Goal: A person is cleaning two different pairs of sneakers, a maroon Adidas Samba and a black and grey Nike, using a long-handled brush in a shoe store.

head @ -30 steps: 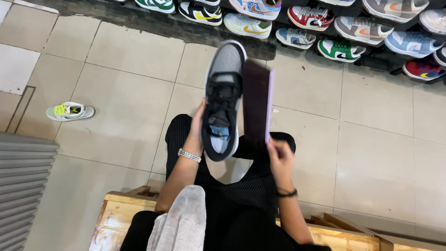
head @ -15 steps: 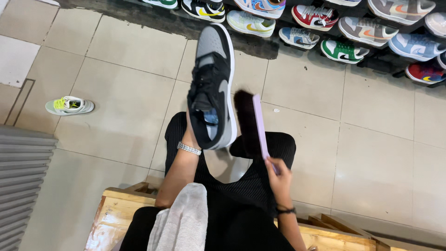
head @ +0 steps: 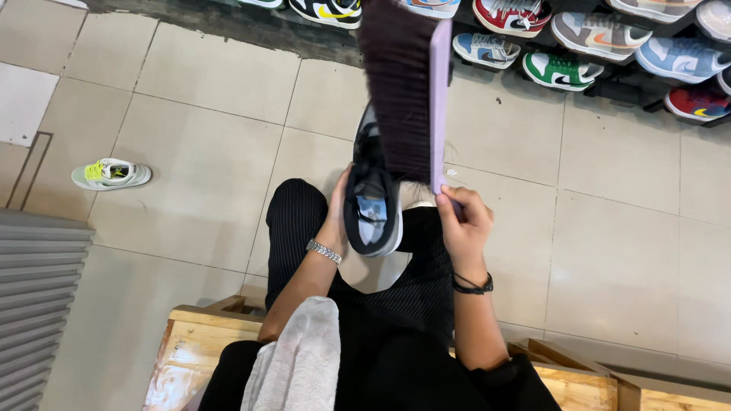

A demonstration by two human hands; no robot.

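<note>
Holding the shoe [head: 371, 199] heel-toward-body, the left hand [head: 337, 217] is wrapped tight round its side. Right hand [head: 463, 222] is fisted on the brush [head: 403, 84] handle, bristles lying along the shoe's length, just right of it.

Counts of what we see

We count one sneaker [head: 371, 199] in our left hand [head: 337, 221] and one brush [head: 406, 84] in our right hand [head: 462, 224]. One lone shoe [head: 111, 174] lies on the floor, and we make out nine shoes [head: 560, 70] in the row at the top, some cut off by the edge. We also count one cloth [head: 298, 358], one metal bracelet [head: 324, 251], one black wristband [head: 472, 286] and one wooden bench [head: 179, 350].
</note>
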